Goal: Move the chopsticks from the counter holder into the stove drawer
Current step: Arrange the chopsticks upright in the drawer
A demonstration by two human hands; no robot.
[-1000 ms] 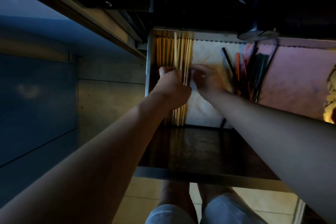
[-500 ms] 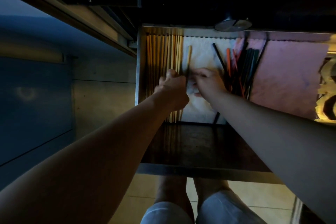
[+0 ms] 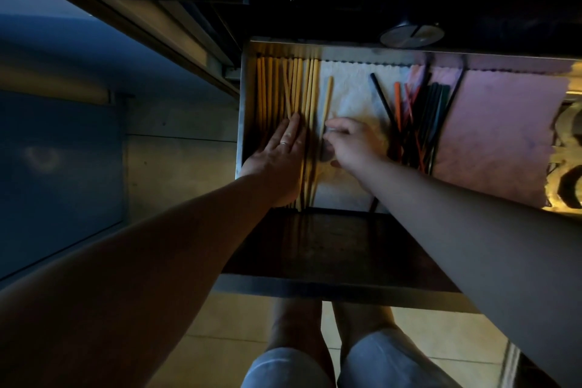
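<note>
While the left hand point(image 3: 280, 157) is lying flat, fingers straight and together, pressing on the row of wooden chopsticks point(image 3: 277, 88) packed against the left wall of the stove drawer point(image 3: 242, 104), the right hand point(image 3: 352, 148) is pinching one loose chopstick point(image 3: 327, 94) between thumb and curled fingers. The grip is slightly blurred but reads as closed on the stick. That stick is lying on the white liner point(image 3: 349, 94), just beside the row, tilted a little and not touching it along its length.

Step looks like tidying and placing, not transport: most of the load is already sitting in the drawer. The counter holder is not showing in this view, so I can't tell if more is waiting there.

Next move, as I'm reading it: the right hand is needing to slide the stray left and square it parallel to the row, with the left palm acting as the stop. The dark chopsticks point(image 3: 422, 113) are piling up to the right, at the edge of the pink liner point(image 3: 491, 123), well apart from the stray.
</note>
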